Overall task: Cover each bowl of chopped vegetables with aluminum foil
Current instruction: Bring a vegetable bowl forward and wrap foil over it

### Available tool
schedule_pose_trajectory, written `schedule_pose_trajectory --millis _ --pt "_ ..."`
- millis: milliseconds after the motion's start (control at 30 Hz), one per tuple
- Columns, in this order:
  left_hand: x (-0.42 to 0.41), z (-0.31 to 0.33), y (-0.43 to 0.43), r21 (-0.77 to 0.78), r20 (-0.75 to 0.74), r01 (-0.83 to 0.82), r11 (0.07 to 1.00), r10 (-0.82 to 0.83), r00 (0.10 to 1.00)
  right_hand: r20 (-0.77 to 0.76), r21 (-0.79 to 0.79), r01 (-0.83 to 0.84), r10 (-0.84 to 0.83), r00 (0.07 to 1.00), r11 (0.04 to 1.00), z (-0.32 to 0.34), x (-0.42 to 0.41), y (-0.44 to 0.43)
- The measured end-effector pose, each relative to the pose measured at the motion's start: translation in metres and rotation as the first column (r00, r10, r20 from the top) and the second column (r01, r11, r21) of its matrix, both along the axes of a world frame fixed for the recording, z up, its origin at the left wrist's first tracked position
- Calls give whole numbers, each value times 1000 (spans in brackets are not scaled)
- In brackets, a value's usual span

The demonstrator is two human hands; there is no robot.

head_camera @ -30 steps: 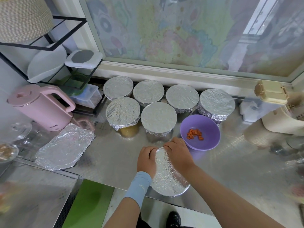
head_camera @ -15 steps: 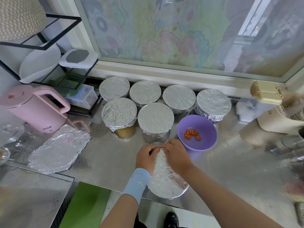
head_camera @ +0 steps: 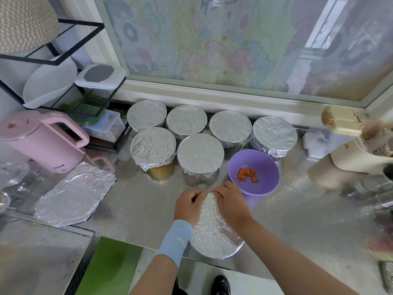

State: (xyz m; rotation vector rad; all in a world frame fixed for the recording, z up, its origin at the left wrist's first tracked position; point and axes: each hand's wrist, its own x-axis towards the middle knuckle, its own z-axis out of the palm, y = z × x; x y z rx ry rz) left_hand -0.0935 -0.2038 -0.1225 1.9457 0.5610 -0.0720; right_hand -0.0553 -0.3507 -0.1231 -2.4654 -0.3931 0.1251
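Observation:
A foil-covered bowl [head_camera: 214, 233] sits at the near edge of the steel counter. My left hand [head_camera: 188, 206] and my right hand [head_camera: 230, 202] both curl over its far rim, fingers pressing the foil down around the edge. Just beyond them stands an uncovered purple bowl [head_camera: 254, 172] holding a few orange vegetable cubes [head_camera: 246, 174]. Behind it, several foil-covered bowls [head_camera: 200, 153] stand in two rows under the window. A loose crumpled foil sheet [head_camera: 74, 192] lies flat on the counter at the left.
A pink kettle [head_camera: 40, 141] stands at the left beside a black wire rack [head_camera: 85, 99] with containers. A cream lidded container [head_camera: 348, 141] and metal cups [head_camera: 380, 188] crowd the right side. The counter's front edge [head_camera: 148, 245] runs just below the near bowl.
Both hands have slid together toward the far rim of the near bowl, pressing the foil there. The bowls have not moved; only the camera shifted slightly.

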Motion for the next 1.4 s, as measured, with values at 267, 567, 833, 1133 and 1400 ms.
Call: schedule_pose_trajectory --millis 267,567,833,1133,1400 --pt "-7 2 -8 16 10 -91 996 91 996 -12 -55 -119 119 993 991 1 7 1" --pt "6 11 -7 149 59 117 982 -126 990 109 -9 0 1 994 1000 2 -6 -5" --pt "6 6 -8 76 31 92 993 -95 995 66 -25 -7 9 998 1000 -4 -2 -7" --pt "-7 5 -10 84 15 -54 995 53 998 134 -137 -248 266 955 959 3 10 -4" --pt "2 8 -14 95 55 42 995 -47 997 86 -52 28 -24 996 998 -3 -6 -9"
